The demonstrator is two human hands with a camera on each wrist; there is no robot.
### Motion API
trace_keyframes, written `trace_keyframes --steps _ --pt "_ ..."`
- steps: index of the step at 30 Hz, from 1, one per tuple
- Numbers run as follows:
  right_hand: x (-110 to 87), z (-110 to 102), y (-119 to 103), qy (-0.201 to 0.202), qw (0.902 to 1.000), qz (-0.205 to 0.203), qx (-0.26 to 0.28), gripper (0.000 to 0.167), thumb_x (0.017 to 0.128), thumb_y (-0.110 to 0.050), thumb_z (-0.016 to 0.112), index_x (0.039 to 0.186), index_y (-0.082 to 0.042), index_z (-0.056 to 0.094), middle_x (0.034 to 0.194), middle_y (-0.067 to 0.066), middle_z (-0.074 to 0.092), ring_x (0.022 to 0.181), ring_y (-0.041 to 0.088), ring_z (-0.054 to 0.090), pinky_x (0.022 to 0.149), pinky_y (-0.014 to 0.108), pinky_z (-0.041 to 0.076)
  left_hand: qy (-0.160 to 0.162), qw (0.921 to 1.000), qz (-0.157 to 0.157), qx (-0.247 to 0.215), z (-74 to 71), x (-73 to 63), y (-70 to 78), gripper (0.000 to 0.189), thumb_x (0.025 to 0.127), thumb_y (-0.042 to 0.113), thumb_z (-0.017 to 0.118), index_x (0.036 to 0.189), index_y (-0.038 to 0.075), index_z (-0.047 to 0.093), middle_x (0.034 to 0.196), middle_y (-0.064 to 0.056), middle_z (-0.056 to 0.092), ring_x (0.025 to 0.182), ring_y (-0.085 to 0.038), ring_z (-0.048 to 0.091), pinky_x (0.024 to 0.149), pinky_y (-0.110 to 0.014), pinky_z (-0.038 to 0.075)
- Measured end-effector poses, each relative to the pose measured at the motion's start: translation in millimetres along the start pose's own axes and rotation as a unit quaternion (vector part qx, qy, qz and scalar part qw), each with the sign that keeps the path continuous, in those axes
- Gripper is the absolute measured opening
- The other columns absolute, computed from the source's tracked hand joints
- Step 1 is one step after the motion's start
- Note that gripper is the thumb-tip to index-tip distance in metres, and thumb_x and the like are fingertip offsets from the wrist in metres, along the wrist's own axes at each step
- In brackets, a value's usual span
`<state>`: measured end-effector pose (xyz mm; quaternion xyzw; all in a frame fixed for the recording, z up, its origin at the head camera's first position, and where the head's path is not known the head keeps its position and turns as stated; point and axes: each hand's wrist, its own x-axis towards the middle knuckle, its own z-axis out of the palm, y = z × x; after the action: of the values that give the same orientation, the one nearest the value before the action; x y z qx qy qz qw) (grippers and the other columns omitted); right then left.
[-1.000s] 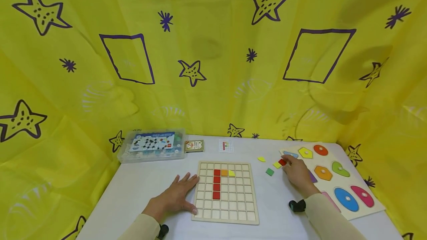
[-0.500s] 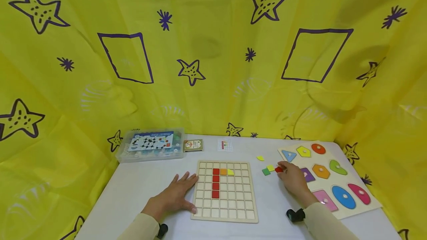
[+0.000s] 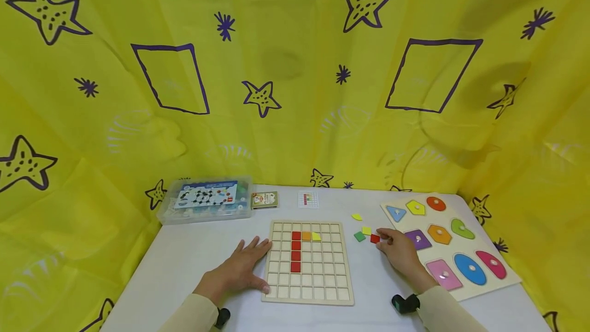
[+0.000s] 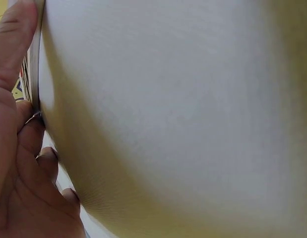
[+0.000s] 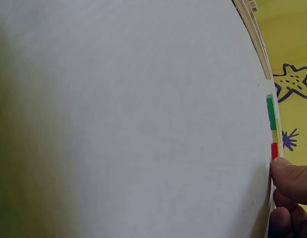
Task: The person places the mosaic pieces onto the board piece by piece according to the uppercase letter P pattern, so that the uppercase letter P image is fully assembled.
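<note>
Yellow curtain backs the white table; left hand lies splayed, right hand pinches a red tile.

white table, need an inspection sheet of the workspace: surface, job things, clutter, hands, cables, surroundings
Surface: white table, no spill seen.
Job's things: grid board holds four red tiles in a column, with an orange tile and yellow piece right of the top one; loose green tile, yellow square, red square and curved yellow piece lie to the board's right; pattern card behind.
Clutter: clear plastic case, small box, shape puzzle.
Hands: left hand touches the board's left edge; right hand touches the red square, pinch unclear.
Cables: nothing seen.
Surroundings: yellow cloth with starfish prints.
</note>
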<state>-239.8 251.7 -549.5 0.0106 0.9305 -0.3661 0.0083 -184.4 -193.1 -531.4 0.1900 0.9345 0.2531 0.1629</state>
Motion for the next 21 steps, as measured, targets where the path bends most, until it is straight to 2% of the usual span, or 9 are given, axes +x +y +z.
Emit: trace_keyframes --steps 11,16,21 --pt "-1.1 0.5 -4.1 0.007 0.9996 -0.015 -0.021 0.027 0.097 -0.004 0.070 0.122 0.003 0.073 0.114 0.020 0.069 0.093 0.027 0.058 0.079 0.036 0.050 0.003 0.9999 0.004 -0.011 -2.7 -1.9 1.6 0.118 0.070 0.052 0.092 0.164 0.008 0.037 0.171 -0.012 0.035 0.163 -0.041 0.018 0.131 -0.067 0.006" --pt "-2.2 -0.1 -5.3 0.006 0.9997 -0.017 -0.016 0.028 0.100 -0.007 0.068 0.126 0.003 0.070 0.117 0.020 0.068 0.097 0.029 0.059 0.085 0.041 0.053 0.002 0.9999 0.005 -0.010 -1.8 -1.2 0.2 0.118 0.070 0.053 0.092 0.165 0.009 0.037 0.172 -0.011 0.035 0.163 -0.040 0.018 0.131 -0.066 0.006" --pt "-3.5 0.0 -7.7 0.010 0.9999 -0.004 0.011 0.029 0.103 -0.009 0.065 0.131 0.000 0.065 0.116 0.018 0.070 0.100 0.030 0.060 0.089 0.044 0.054 0.005 1.0000 0.004 -0.004 -1.0 -0.9 -0.9 0.119 0.069 0.053 0.092 0.164 0.008 0.037 0.172 -0.011 0.035 0.163 -0.040 0.018 0.131 -0.066 0.006"
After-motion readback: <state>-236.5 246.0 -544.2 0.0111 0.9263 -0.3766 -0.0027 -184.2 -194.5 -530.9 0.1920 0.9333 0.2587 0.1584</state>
